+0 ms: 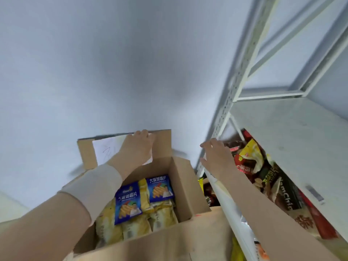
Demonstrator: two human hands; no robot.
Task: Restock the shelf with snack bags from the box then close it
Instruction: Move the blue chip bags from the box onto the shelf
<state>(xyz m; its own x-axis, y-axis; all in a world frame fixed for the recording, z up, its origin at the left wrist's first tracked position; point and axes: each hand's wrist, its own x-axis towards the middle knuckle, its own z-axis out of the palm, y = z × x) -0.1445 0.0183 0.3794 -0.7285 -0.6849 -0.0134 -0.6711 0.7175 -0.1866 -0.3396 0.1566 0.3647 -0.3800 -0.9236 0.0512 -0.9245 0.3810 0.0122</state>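
The box (185,185) stands open just left of the shelf (282,138), its near side at the bottom edge of the view. Inside it, snack bags (128,202) are packed against the right wall: two blue-fronted ones on top and pale yellow ones under them, reaching to the near wall.

The far flap (163,144) stands upright, with a white paper label (107,149) stuck on its inner face. The left hand (138,146) reaches across the open top of the box, arm stretched forward, a white sleeve (98,185) round the forearm. Its fingers are curled over the top edge of that flap and grip it, covering the right end of the label.

The right hand (216,157) is held at the front edge of the shelf, near its perforated upright (235,81), the forearm running along that edge. Its fingers are straight and close together, pointing left toward the box (whether they touch the metal cannot be told).

Behind this hand, shelf bags (250,153) in red, yellow and dark wrappers crowd the lower level under the white board. A plain pale wall (94,63) fills the rest of the view.
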